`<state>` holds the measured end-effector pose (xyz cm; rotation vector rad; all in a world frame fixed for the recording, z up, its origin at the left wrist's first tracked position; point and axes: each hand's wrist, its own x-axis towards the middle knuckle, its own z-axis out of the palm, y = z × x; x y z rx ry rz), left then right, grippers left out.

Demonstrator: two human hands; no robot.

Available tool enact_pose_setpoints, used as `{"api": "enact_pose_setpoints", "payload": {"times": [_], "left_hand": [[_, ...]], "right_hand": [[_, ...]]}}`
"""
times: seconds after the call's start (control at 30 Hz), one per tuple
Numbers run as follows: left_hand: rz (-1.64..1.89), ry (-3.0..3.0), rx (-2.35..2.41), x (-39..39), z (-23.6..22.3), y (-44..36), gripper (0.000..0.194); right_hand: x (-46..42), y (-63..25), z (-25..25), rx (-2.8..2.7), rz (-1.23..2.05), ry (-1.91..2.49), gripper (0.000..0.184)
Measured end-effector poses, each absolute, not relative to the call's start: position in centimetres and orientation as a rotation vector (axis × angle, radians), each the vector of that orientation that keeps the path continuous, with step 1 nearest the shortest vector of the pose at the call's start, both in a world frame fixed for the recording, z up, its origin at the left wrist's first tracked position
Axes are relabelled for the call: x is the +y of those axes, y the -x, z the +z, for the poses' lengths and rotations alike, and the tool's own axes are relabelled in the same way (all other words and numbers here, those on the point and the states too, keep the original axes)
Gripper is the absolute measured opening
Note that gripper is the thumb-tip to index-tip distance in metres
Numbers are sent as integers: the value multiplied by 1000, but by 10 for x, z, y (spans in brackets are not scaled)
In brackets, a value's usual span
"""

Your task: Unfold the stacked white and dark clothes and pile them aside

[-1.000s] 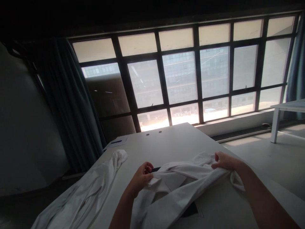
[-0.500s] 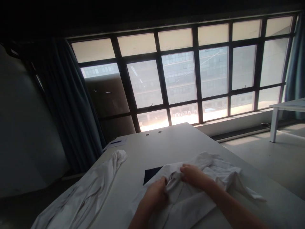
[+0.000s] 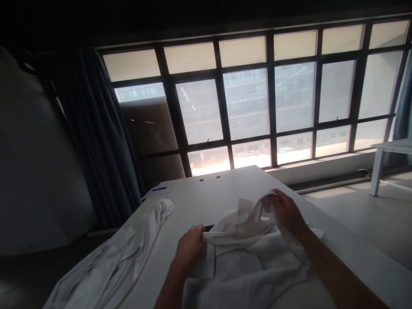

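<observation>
A white garment (image 3: 244,257), perhaps a shirt or coat, is bunched and partly raised at the front of the white table (image 3: 225,193). My left hand (image 3: 189,244) is closed on its left edge, low over the tabletop. Farther right and higher, my right hand (image 3: 286,210) pinches another edge and lifts it, so the cloth hangs in a loop between the hands. Behind the cloth shows a sliver of a dark flat piece (image 3: 209,228), mostly covered. The garment's exact kind cannot be made out.
A second white garment (image 3: 128,253) lies crumpled along the table's left side. Beyond it are a paper sheet (image 3: 165,189) and a dark pen (image 3: 159,189). Two round inserts sit near the far edge. Another white table (image 3: 378,171) stands at right, by the windows.
My hands have moved apart: the left shifted left, the right went right and up. The garment's edge between them has spread and lifted, covering more of the dark flat piece.
</observation>
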<state>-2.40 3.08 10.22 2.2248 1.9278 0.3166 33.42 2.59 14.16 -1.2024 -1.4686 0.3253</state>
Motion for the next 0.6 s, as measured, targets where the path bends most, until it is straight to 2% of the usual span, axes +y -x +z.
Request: {"api": "enact_pose_setpoints", "payload": {"times": [0.07, 0.13, 0.23, 0.3, 0.33, 0.43, 0.47, 0.5, 0.6], "left_hand": [[315, -2234, 1871, 25, 111, 23, 48], [377, -2250, 1656, 14, 121, 13, 78], [556, -2222, 1238, -8, 135, -13, 121], [667, -2241, 1107, -20, 139, -33, 127], [708, -2277, 1085, -24, 140, -42, 116], [701, -2404, 1146, -27, 142, -57, 38], [647, -2417, 1205, -26, 144, -57, 22], [584, -2406, 1266, -25, 145, -55, 17], [337, -2289, 1343, -20, 150, -33, 18]], "right_hand": [[17, -333, 151, -1250, 376, 1125, 37], [7, -328, 158, -1283, 474, 1032, 38], [-10, -312, 164, -1638, 719, 908, 36], [-19, -298, 165, -1861, 853, 841, 31], [-23, -291, 164, -1941, 885, 818, 27], [-27, -279, 161, -2081, 841, 816, 22], [-27, -279, 161, -2108, 810, 845, 22], [-24, -282, 160, -2125, 782, 887, 22], [-3, -307, 153, -2139, 730, 1041, 30]]}}
